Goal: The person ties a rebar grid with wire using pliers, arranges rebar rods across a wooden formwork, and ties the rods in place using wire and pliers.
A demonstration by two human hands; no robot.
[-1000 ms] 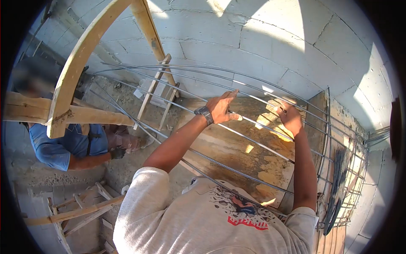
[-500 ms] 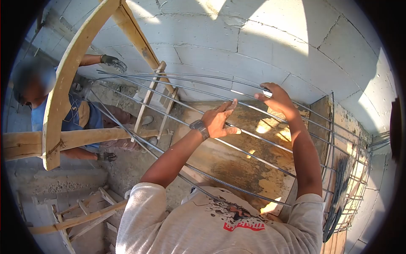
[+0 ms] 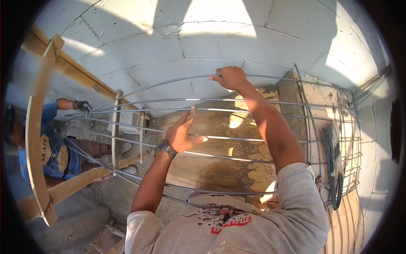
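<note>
Several long steel rebars point(image 3: 237, 138) run across in front of me, curving together at the left. My right hand point(image 3: 231, 78) is closed around the topmost rebar point(image 3: 270, 77), the one nearest the block wall. My left hand point(image 3: 179, 134) has its fingers spread over the middle bars, with the thumb close to one of them; contact is hard to tell. A dark band sits on my left wrist. At the bars' far left ends is a co-worker's gloved hand point(image 3: 82, 106); its grip is unclear.
A bundle of thin dark wire point(image 3: 333, 165) hangs on the rebar mesh at right. Below the bars is a stained board point(image 3: 203, 169). Wooden framing point(image 3: 36, 148) stands at left, beside the co-worker point(image 3: 50, 144). A block wall point(image 3: 203, 42) rises behind.
My right hand has gone from loosely open to closed on the top rebar, which now bows upward. The co-worker's gloved hand has come to the bar ends. The camera view has turned.
</note>
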